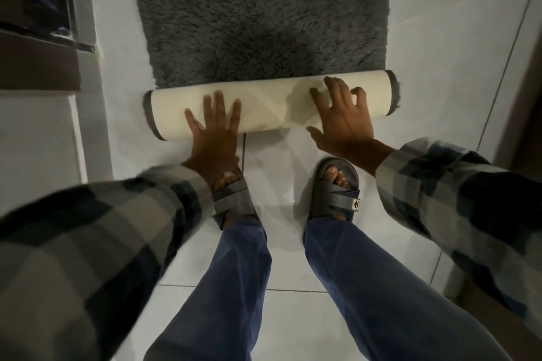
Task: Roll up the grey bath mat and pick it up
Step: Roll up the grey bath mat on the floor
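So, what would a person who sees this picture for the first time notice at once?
First the cream-backed roll of the shaggy grey bath mat, lying across the white tiled floor at the middle. The left hand and right hand press flat on it, fingers spread. Nearer the camera stand two feet in grey strap sandals.

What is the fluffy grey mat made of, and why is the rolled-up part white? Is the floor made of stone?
The grey bath mat looks like soft, shaggy pile, likely synthetic: its tufts lie tousled. The roll shows its backing, a smooth, matte cream layer, perhaps rubbery or felt-like. The floor looks like glazed ceramic tile: glossy white squares with thin grout lines.
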